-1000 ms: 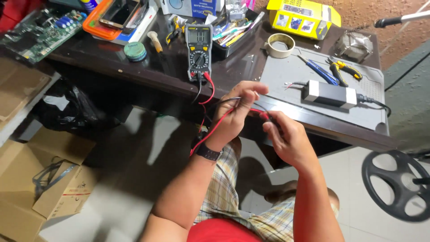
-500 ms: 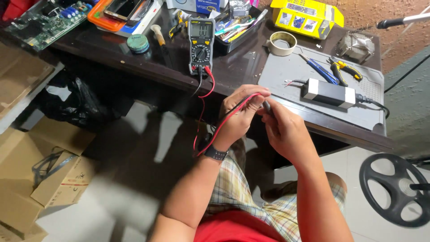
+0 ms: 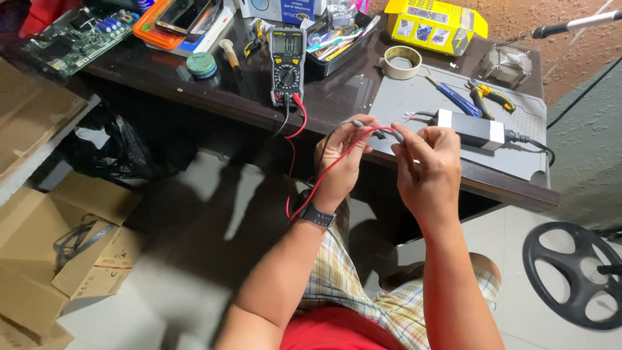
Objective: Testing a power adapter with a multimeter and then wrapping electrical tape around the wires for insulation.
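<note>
Red test lead [image 3: 324, 175] runs from the multimeter [image 3: 287, 65] on the dark worktop [image 3: 194, 87] up into the left hand [image 3: 343, 159], whose grip is closed on a grey probe [image 3: 363, 125]. Right hand [image 3: 431, 165] pinches the probe's far end, just before the black power adapter [image 3: 470, 128].

Both forearms reach forward and up, bare to the elbows. The left hand [image 3: 342, 155], with a dark watch at its wrist, is curled with fingers pinched. The right hand [image 3: 429, 165] is raised just beside it, its back to the camera, thumb and fingers pinched together.
</note>
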